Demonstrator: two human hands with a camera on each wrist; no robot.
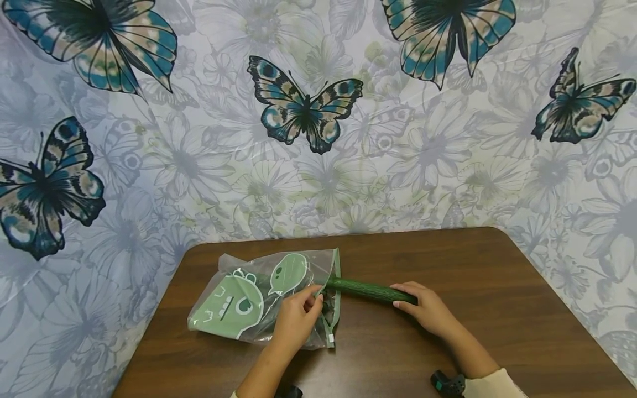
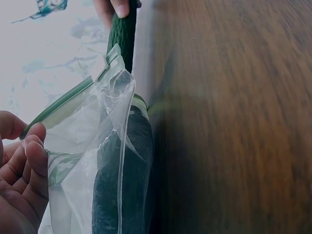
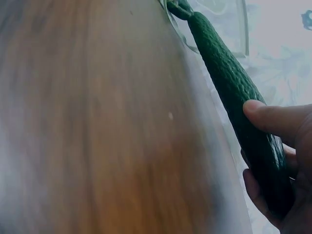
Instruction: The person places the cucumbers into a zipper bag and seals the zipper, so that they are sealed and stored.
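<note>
A clear zip bag (image 1: 266,298) with green cartoon prints (image 1: 236,309) lies to the left of and beyond the person's left grip (image 1: 293,318), its mouth facing right. Inside it, the left wrist view shows a long dark green shape (image 2: 119,180) behind the plastic, too veiled to name with certainty. The left grip is pinched closed, thumb and bent fingers holding the bag's edge at the mouth, with no real gap between them. Just right of that pinch runs the bag's green strip (image 1: 335,309), with a small white slider (image 1: 330,339) at the near corner. Right of the left grip, a cucumber (image 1: 368,289) reaches across from the bag to the right grip (image 1: 430,309). Its long axis runs mostly left to right, slanting slightly toward the person at the right end, so it points from the right grip straight to the mouth. Its left tip sits at the mouth, just past the strip; nearly all its length is outside. The right grip is the one on the cucumber, curled round its right end, thumb on one side and fingers on the other. Around both grips spreads the brown wooden bench (image 1: 448,260); whether the cucumber touches it is hard to tell.
</note>
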